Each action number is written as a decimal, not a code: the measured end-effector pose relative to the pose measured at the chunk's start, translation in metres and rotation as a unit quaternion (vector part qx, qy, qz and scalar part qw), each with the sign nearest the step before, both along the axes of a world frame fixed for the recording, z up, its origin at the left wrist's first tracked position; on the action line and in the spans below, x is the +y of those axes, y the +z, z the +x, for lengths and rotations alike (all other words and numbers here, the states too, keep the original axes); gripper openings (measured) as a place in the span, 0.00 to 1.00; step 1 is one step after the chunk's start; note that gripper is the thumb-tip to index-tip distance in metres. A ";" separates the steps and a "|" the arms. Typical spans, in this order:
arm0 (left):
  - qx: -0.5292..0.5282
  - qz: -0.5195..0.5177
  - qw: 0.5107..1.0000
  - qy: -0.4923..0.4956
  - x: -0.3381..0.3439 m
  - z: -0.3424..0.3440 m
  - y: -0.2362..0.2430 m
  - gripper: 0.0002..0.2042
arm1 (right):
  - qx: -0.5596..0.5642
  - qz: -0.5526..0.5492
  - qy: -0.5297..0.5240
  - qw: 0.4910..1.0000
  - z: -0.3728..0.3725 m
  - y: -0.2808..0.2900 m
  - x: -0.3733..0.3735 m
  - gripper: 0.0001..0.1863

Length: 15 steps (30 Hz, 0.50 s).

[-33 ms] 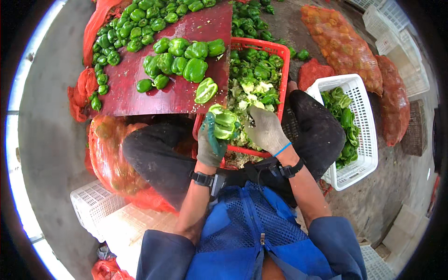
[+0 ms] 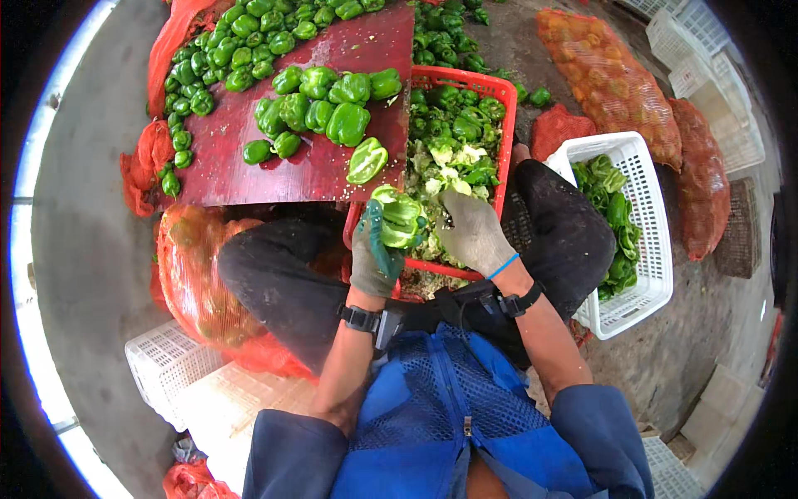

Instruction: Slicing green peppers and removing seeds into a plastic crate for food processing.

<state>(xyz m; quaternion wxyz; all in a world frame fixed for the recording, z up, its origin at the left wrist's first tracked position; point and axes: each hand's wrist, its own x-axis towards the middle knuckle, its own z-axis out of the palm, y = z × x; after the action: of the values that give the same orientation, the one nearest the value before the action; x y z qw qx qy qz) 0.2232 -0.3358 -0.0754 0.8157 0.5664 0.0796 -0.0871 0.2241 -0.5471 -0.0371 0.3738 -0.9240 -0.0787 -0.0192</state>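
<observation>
Cut pepper (image 2: 399, 218), L fingers (image 2: 376, 235) curled round it, R fingers (image 2: 454, 218) can't tell, nr red crate rim (image 2: 445, 269)

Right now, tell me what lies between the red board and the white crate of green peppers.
In the head view, the red crate of green peppers and pale scraps comes first, then the person's dark-clad right leg.
</observation>
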 end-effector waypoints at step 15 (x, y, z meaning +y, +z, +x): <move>0.123 -0.260 0.956 -0.061 0.000 -0.003 0.017 0.21 | -0.007 -0.049 0.098 0.994 0.000 0.006 -0.003 0.33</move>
<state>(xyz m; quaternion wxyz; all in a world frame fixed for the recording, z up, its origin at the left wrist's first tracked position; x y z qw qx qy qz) 0.2201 -0.3360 -0.0581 0.9118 0.3233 0.1187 -0.2236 0.2246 -0.5500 -0.0313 0.3280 -0.9288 -0.1721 0.0149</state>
